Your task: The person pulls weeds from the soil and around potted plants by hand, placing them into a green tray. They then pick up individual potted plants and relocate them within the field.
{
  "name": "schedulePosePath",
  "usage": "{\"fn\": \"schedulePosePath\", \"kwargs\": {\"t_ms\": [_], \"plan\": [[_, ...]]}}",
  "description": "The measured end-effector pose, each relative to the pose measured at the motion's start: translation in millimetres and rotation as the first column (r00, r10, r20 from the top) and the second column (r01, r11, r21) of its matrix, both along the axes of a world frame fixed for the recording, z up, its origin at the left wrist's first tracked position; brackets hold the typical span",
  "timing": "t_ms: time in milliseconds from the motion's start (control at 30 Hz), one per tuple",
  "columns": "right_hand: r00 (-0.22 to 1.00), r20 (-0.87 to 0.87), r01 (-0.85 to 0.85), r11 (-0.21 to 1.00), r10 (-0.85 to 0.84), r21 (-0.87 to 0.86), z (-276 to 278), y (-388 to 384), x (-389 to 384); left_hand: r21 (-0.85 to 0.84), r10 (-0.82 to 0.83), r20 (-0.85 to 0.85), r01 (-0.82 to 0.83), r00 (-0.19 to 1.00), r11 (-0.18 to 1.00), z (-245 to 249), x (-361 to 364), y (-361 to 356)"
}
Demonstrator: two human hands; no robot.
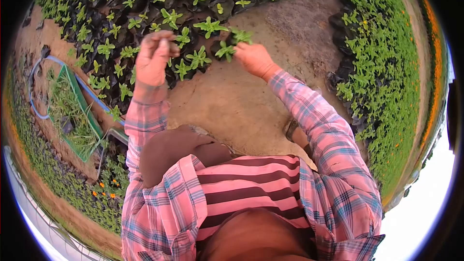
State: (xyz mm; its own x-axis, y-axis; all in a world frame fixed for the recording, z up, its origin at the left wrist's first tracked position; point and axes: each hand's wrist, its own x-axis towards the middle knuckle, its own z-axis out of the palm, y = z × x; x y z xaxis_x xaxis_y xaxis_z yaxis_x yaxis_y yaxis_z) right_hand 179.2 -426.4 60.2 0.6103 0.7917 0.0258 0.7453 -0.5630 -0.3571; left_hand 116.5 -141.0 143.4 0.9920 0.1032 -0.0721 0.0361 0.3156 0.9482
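Note:
My left hand (155, 58) hovers over the seedlings in black bags, its thumb against its curled, soil-darkened fingers. Whatever may be between those fingertips is too small to make out. On the right, my right hand (252, 59) is closed at the edge of the seedling block, around or against a green seedling (241, 36). Another leafy seedling (224, 51) stands just left of its fingers. Between my two hands are more small plants, among them a bright green one (198, 58) near the bare soil.
Brown soil (217, 104) lies in front of my knees. At the left are a green tray (79, 96) of pulled grass and a blue hose (33, 92). A dense bed of plants (382, 72) runs along the right, with orange flowers (433, 67) beyond.

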Motion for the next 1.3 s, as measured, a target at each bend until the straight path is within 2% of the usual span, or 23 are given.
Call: {"fn": "schedulePosePath", "kwargs": {"t_ms": [100,133,167,200,233,267,300,367,433,500,533,600,700,733,767,800,833,900,1000,1100,1200,1233,1300], "plan": [[0.999,-0.044,0.034,0.993,-0.029,0.11,2,8,-11,0.152,-0.11,-0.065,0.119,0.992,0.981,2,0,-19],[0.985,-0.09,0.162,0.955,-0.144,0.25,18,10,-16,0.102,-0.131,-0.066,0.137,0.989,0.985,0,-2,-24],[0.987,-0.092,0.152,0.956,-0.132,0.25,22,6,-19,0.05,-0.153,-0.063,0.157,0.986,0.986,-3,-3,-29],[0.923,-0.202,0.375,0.883,-0.327,0.282,25,0,-21,0.078,-0.222,-0.086,0.228,0.971,0.97,-7,-2,-30],[0.808,-0.312,0.581,0.762,-0.499,0.285,27,-4,-21,0.074,-0.216,-0.087,0.223,0.972,0.972,-8,-1,-34],[0.699,-0.434,0.713,0.599,-0.568,0.364,21,-6,-17,0.193,-0.281,-0.132,0.303,0.951,0.933,-9,2,-40],[0.7,-0.429,0.712,0.602,-0.57,0.362,20,-6,-10,0.306,-0.34,-0.183,0.382,0.923,0.872,-8,4,-45],[0.636,-0.466,0.771,0.506,-0.614,0.386,22,-12,4,0.317,-0.396,-0.184,0.435,0.9,0.843,-2,6,-47],[0.73,-0.249,0.672,0.604,-0.636,0.428,21,-19,7,0.575,-0.472,-0.074,0.424,0.878,0.699,-2,12,-50],[0.61,-0.403,0.793,0.521,-0.683,0.317,18,-40,9,0.376,-0.419,-0.092,0.421,0.903,0.825,-14,5,-50],[0.59,-0.355,0.806,0.497,-0.725,0.322,13,-65,15,0.35,-0.428,-0.11,0.438,0.897,0.828,-20,3,-43],[0.465,-0.379,0.881,0.374,-0.8,0.29,-12,-103,26,0.289,-0.418,-0.182,0.455,0.89,0.842,-21,-6,-35],[0.331,-0.059,0.917,0.307,-0.942,0.255,-23,-194,51,0.212,-0.39,-0.245,0.442,0.887,0.872,-13,-19,-32],[0.323,0.123,0.913,0.343,-0.938,0.22,-21,-220,55,0.167,-0.374,-0.27,0.425,0.887,0.889,-14,-22,-32],[0.262,0.149,0.948,0.283,-0.954,0.145,-17,-243,60,0.17,-0.374,-0.268,0.426,0.888,0.889,-13,-23,-33],[0.172,0.166,0.969,0.197,-0.971,0.147,2,-247,60,0.138,-0.381,-0.263,0.425,0.887,0.895,-13,-25,-35],[0.16,0.2,0.97,0.192,-0.967,0.151,6,-258,61,0.107,-0.385,-0.257,0.422,0.886,0.9,-12,-26,-36],[0.193,0.187,0.965,0.221,-0.963,0.141,8,-278,62,0.106,-0.393,-0.277,0.435,0.877,0.894,-13,-24,-37],[0.28,0.115,0.958,0.284,-0.953,0.027,0,-302,66,0.131,-0.389,-0.301,0.442,0.871,0.887,-11,-22,-39],[0.388,0.201,0.916,0.401,-0.899,0.024,-22,-320,72,0.111,-0.368,-0.307,0.417,0.878,0.902,-8,-24,-37],[0.454,0.253,0.887,0.461,-0.854,-0.035,-18,-303,80,0.091,-0.391,-0.312,0.437,0.866,0.895,-10,-27,-35],[0.378,0.047,0.925,0.375,-0.924,-0.06,-15,-291,81,0.103,-0.373,-0.322,0.424,0.87,0.9,-10,-28,-35],[0.272,-0.34,0.958,0.287,-0.9,0.007,21,-239,71,0.038,-0.381,-0.314,0.413,0.87,0.91,-11,-29,-37]]}}
